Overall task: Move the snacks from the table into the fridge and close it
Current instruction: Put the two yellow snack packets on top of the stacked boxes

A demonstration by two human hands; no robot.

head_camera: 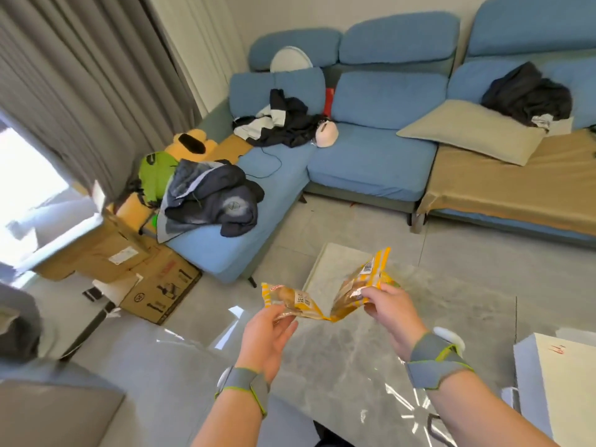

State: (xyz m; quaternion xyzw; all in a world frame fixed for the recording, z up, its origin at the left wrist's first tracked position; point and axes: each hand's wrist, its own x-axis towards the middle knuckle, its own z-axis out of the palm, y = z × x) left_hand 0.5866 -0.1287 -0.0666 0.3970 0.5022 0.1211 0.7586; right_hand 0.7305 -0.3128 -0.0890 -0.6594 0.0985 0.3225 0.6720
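Two yellow snack packets hang in the air above the grey marble table (419, 317), their lower corners touching. My left hand (269, 337) pinches the left snack packet (290, 300) at its lower edge. My right hand (393, 312) grips the right snack packet (364, 285), which stands tilted up with a barcode label near its top. Both wrists wear grey bands with green trim. No fridge is in view.
A white box (558, 382) sits on the table at the right. A blue L-shaped sofa (371, 156) with dark clothes, a plush toy (180, 150) and cushions lies beyond. Flattened cardboard boxes (154, 285) lie on the floor at the left. Grey curtains (80, 91) hang at the far left.
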